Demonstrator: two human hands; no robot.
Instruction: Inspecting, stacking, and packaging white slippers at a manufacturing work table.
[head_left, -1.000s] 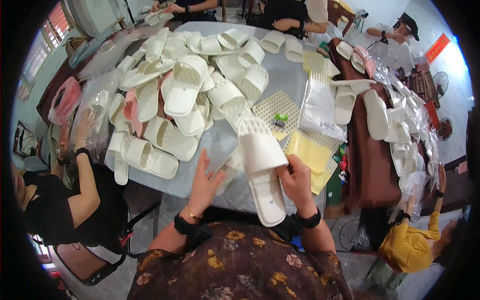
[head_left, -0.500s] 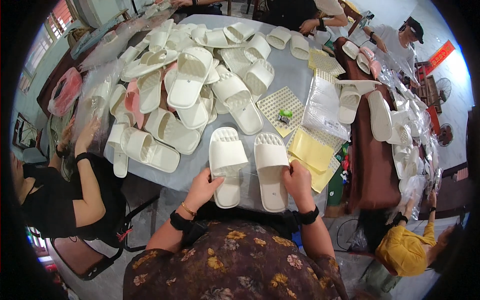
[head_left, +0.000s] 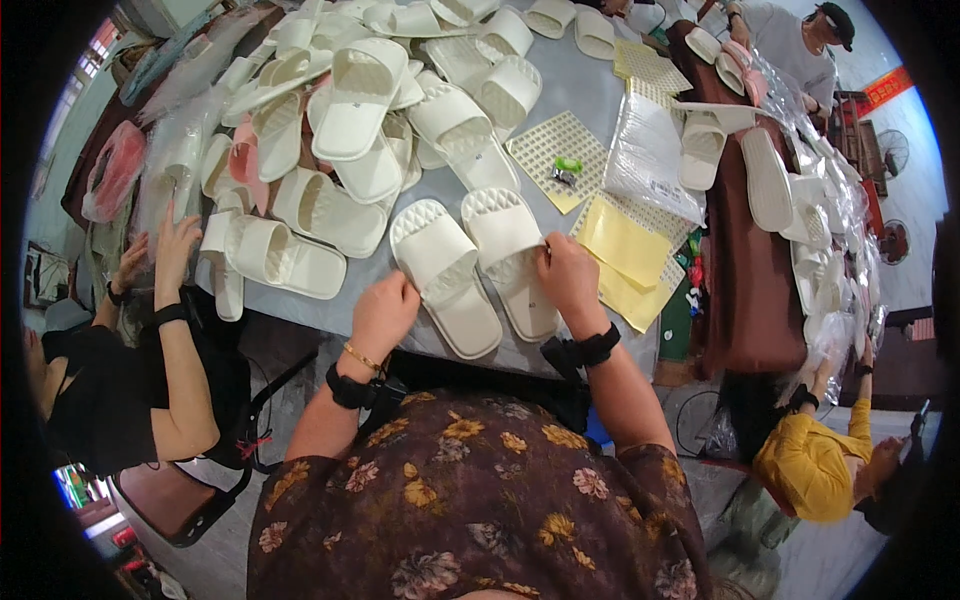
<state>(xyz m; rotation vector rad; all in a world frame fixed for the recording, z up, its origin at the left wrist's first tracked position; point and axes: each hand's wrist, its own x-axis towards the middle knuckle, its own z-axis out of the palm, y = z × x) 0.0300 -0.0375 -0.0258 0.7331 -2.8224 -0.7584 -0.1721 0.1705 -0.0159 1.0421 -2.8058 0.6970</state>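
Observation:
Two white slide slippers lie side by side at the table's near edge, toes away from me and heels toward me, both slanting a little. My left hand (head_left: 385, 311) is closed at the outer edge of the left slipper (head_left: 462, 312); its fingertips are mostly hidden. At the strap's outer side, my right hand (head_left: 570, 282) grips the right slipper (head_left: 505, 235). The slippers' quilted footbeds show at the toe openings. Just beyond them rises a heap of loose white slippers (head_left: 357, 100), with a pink slipper (head_left: 246, 150) among them.
Dotted yellow sticker sheets (head_left: 555, 145), yellow paper (head_left: 625, 240) and a clear plastic packet (head_left: 650, 150) lie right of centre. More slippers line a brown surface (head_left: 755, 300) at the right. Co-workers sit at the left and right; another is at the far right.
Both slippers have moved away from me and closer together, and their toes now lean left. My hands moved forward with them. The left-hand co-worker's hands shifted slightly at the plastic.

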